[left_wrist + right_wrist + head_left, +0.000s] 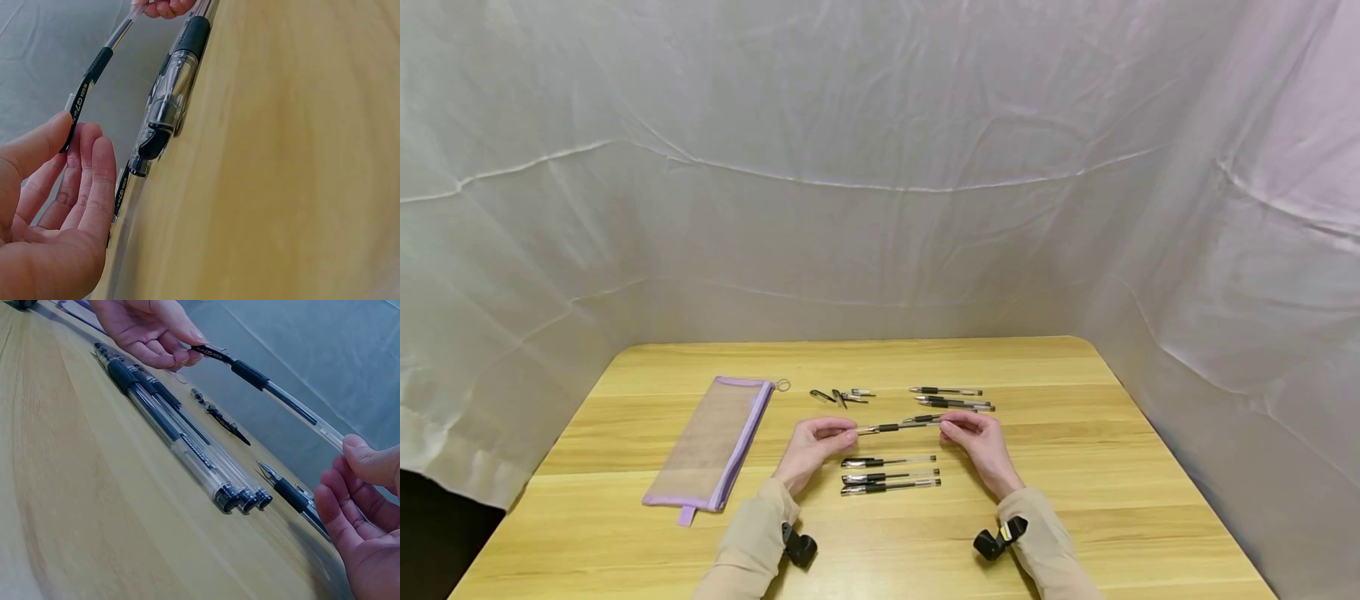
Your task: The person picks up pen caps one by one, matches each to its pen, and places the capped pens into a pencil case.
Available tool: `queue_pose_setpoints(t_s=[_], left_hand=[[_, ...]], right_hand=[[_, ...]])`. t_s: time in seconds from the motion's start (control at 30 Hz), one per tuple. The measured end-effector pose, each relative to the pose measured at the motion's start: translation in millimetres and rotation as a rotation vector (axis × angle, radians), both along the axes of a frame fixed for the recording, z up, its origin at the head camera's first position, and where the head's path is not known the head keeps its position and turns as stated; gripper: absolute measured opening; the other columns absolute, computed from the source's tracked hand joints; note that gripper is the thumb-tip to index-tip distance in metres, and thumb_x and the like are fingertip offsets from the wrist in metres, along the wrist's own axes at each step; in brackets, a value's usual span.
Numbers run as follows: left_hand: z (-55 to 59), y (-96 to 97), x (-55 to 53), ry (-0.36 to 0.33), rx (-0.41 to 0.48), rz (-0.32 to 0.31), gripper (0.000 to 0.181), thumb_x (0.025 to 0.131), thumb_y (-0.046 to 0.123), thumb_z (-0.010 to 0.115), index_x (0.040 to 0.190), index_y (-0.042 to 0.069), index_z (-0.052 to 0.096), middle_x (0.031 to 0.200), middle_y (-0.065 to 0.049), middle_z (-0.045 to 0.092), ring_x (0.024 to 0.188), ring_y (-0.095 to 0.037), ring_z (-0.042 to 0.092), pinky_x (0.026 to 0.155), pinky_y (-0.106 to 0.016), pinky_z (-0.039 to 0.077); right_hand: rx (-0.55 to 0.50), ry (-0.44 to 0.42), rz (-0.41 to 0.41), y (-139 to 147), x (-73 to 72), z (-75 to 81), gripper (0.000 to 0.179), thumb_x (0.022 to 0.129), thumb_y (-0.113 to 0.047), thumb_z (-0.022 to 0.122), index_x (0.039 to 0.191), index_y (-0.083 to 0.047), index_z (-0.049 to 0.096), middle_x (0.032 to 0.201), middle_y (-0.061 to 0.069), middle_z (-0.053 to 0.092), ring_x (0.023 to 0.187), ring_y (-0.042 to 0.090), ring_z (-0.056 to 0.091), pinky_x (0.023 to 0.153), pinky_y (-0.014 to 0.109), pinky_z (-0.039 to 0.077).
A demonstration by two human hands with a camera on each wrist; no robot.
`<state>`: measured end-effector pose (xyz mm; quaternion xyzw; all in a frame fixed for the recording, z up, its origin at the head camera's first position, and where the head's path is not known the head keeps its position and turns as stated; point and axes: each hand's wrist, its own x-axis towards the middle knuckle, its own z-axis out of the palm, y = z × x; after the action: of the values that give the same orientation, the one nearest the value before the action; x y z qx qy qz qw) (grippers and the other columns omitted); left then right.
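Note:
Between both hands a gel pen [889,427] is held level above the table. My left hand [811,450] pinches its cap end between thumb and fingers, and my right hand [983,446] pinches the clear rear end. The right wrist view shows the cap on this pen [250,375], with a black grip and a clear barrel. Just in front of the hands lie three capped pens [874,478], side by side. Behind the held pen are several uncapped pens [951,391], their tips pointing left. Several loose black pen caps [838,397] lie at the back, left of these.
A mesh zip pouch [700,442] with purple edging lies flat on the left of the wooden table [1120,500]. A small ring [783,385] hangs from its zip. Grey cloth [880,233] surrounds the table at the back and sides.

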<state>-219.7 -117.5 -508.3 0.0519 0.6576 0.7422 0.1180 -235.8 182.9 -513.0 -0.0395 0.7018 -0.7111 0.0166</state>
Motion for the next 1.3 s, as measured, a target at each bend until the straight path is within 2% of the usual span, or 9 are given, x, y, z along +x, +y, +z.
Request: queue_pose_setpoints(t_s=[0.13,0.33,0.43,0.53,0.83,0.97,1.13,1.3], left_hand=[[-1.3,1.0,-0.4,0.003,-0.004,-0.01,0.041,0.09,0.0,0.07,0.125,-0.016,0.057,0.112,-0.026,0.07,0.089,-0.016,0.073,0.088,-0.029,0.061],[-2.0,2.4,0.4,0.008,-0.01,-0.015,0.04,0.09,0.001,0.07,0.124,-0.015,0.059,0.106,-0.016,0.074,0.09,-0.016,0.073,0.087,-0.027,0.061],[-1.5,3.2,1.2,0.008,-0.007,-0.015,0.04,0.09,0.001,0.07,0.124,-0.016,0.058,0.106,-0.017,0.074,0.089,-0.015,0.073,0.086,-0.027,0.061],[-1.4,3.6,1.4,0.005,-0.001,-0.015,0.042,0.089,0.0,0.071,0.124,-0.017,0.057,0.108,-0.022,0.073,0.088,-0.015,0.073,0.086,-0.027,0.061],[-2.3,2.1,1.8,-0.011,-0.004,0.005,0.041,0.088,0.001,0.072,0.122,-0.017,0.058,0.103,-0.02,0.075,0.087,-0.018,0.075,0.084,-0.029,0.062],[-2.5,0.8,3.7,-0.018,-0.023,0.02,0.037,0.088,0.0,0.072,0.119,-0.016,0.061,0.103,-0.022,0.075,0.084,-0.016,0.075,0.081,-0.027,0.062],[-3.1,0.6,4.5,-0.03,-0.043,0.036,0.034,0.087,-0.001,0.073,0.116,-0.015,0.063,0.098,-0.017,0.076,0.08,-0.014,0.074,0.079,-0.026,0.062],[-2.8,2.0,4.6,-0.031,-0.076,0.059,0.032,0.086,-0.002,0.073,0.114,-0.014,0.065,0.097,-0.017,0.076,0.08,-0.015,0.073,0.077,-0.025,0.062]], right_hand=[[-0.001,0.007,0.016,-0.9,0.5,-0.5,0.036,0.09,-0.005,0.073,0.115,0.017,0.063,0.099,0.015,0.074,0.081,0.012,0.071,0.078,0.025,0.061],[0.01,0.033,0.028,-2.6,1.3,-2.1,0.036,0.089,-0.005,0.073,0.114,0.019,0.063,0.096,0.006,0.074,0.081,0.011,0.071,0.077,0.024,0.061],[0.013,0.029,0.028,-3.5,1.7,-2.2,0.034,0.089,-0.005,0.074,0.113,0.017,0.064,0.094,0.003,0.075,0.081,0.011,0.071,0.077,0.024,0.061],[0.002,0.014,0.036,-3.7,2.1,-1.6,0.033,0.089,-0.005,0.074,0.113,0.016,0.065,0.095,0.006,0.074,0.08,0.011,0.071,0.077,0.024,0.061],[-0.003,0.014,0.043,-5.6,2.7,-0.7,0.033,0.088,-0.003,0.074,0.113,0.018,0.064,0.098,0.016,0.074,0.079,0.011,0.071,0.076,0.024,0.061],[0.001,0.014,0.044,-7.8,3.1,-1.2,0.033,0.087,-0.003,0.075,0.112,0.018,0.065,0.095,0.01,0.075,0.078,0.01,0.071,0.076,0.023,0.061],[0.009,0.018,0.042,-8.7,3.1,-2.2,0.033,0.087,-0.002,0.075,0.112,0.017,0.066,0.091,0.002,0.076,0.077,0.01,0.071,0.075,0.023,0.061],[0.031,0.037,0.047,-8.6,4.3,-2.2,0.03,0.087,0.0,0.075,0.11,0.017,0.067,0.089,-0.001,0.077,0.075,0.01,0.071,0.073,0.023,0.061]])
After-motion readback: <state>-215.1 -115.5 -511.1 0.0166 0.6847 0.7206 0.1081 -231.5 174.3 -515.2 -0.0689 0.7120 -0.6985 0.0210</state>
